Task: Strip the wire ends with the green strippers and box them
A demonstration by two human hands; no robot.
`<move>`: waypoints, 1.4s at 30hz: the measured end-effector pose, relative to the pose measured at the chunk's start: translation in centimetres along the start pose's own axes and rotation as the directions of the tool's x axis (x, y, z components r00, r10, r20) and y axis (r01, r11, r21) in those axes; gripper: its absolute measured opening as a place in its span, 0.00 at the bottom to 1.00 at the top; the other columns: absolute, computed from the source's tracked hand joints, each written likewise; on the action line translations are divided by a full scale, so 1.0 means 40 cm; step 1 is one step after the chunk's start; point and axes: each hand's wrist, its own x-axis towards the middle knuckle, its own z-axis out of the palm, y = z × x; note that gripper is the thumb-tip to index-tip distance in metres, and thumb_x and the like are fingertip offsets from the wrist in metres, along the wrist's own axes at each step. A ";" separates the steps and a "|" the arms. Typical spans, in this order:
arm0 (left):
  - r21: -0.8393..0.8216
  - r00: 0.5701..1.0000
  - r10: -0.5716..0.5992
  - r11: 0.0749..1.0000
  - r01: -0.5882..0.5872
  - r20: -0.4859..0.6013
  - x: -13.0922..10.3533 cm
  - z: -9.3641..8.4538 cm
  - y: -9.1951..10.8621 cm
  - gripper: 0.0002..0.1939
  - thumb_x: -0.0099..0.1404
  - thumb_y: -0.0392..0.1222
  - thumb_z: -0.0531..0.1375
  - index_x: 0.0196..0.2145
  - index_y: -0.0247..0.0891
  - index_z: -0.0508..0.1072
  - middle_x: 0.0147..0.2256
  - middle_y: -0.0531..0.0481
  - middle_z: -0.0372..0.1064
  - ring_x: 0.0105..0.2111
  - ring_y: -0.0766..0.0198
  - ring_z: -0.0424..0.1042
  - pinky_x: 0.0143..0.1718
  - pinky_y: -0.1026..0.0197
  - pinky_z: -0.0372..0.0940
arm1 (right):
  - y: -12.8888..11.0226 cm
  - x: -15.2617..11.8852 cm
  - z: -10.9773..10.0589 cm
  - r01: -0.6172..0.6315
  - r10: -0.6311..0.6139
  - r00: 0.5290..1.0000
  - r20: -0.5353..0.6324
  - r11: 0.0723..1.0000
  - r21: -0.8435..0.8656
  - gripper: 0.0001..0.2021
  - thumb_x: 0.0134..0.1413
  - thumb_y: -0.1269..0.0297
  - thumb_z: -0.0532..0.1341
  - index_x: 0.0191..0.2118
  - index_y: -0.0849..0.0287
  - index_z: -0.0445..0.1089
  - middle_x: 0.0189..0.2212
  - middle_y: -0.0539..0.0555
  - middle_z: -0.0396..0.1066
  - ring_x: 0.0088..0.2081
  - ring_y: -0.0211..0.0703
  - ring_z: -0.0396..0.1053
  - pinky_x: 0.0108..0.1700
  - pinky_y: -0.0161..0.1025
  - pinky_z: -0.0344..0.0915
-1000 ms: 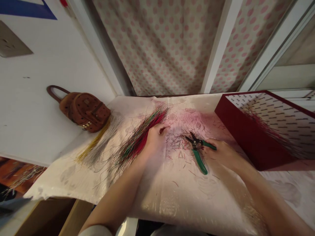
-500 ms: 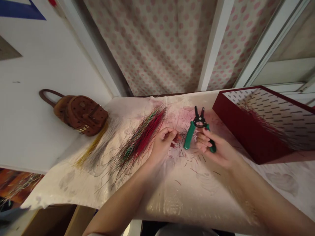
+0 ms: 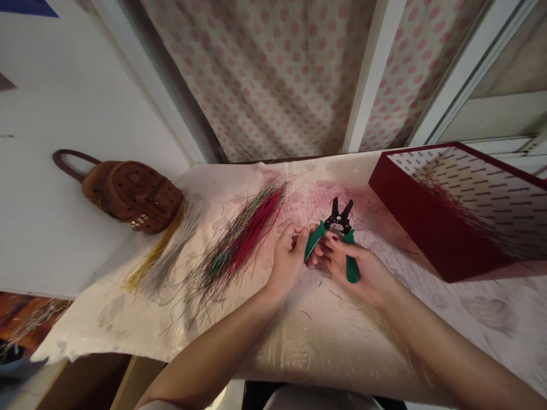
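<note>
Wire strippers with green handles and black jaws rest in my right hand, their jaws spread apart and pointing away from me. My left hand is closed in a pinch beside the left green handle. Whatever it pinches is too thin or hidden to make out. The fingers of both hands come close together or touch below the tool. A bundle of red, green and dark wires lies on the cloth left of my left hand. Short wire clippings are scattered around my hands.
Silver wires and yellow wires lie farther left, next to a small brown backpack against the white wall. At right stands a dark red box with wires inside. A pale cloth covers the table; a dotted curtain hangs behind.
My right hand has moved left and tilted, bringing the wire strippers up to my left hand. Their handles are still apart. My left hand keeps its pinch.
</note>
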 end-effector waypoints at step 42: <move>0.020 0.983 -0.093 0.996 0.091 0.158 0.005 -0.002 -0.004 0.22 0.69 0.59 0.61 0.38 0.35 0.79 0.28 0.51 0.66 0.22 0.70 0.52 0.25 0.64 0.50 | -0.092 -0.037 -0.016 0.174 -0.199 0.972 -0.122 0.967 -0.187 0.05 0.55 0.66 0.67 0.38 0.50 0.79 0.52 0.51 0.77 0.45 0.51 0.75 0.55 0.58 0.69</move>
